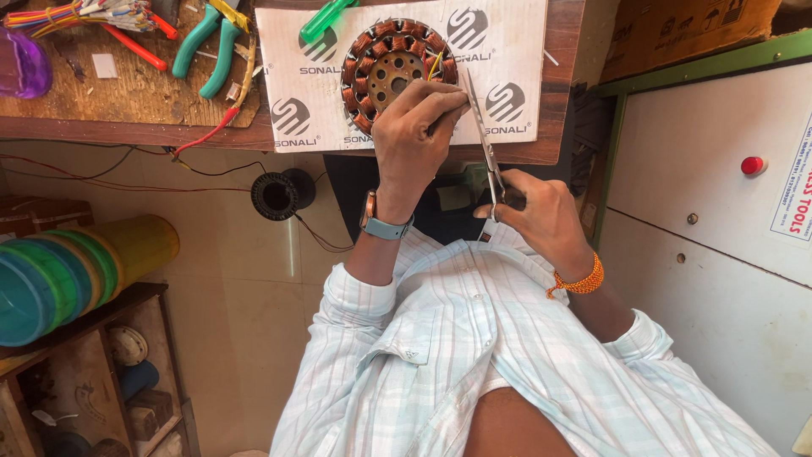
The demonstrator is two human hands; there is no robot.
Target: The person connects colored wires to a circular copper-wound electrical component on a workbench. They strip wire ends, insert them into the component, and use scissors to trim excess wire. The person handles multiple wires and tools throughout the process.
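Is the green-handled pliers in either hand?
No: the pliers lie on the bench, while the right hand holds scissors.

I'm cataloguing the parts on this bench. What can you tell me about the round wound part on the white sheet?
The wound ring is a flat circular motor core lying on a white printed sheet near the bench edge. Copper-brown wire coils wrap its teeth all round; a metal disc with small holes fills the middle. Yellow wire ends stick out at its right. The left hand grips its near edge; the scissors in the right hand point toward it.
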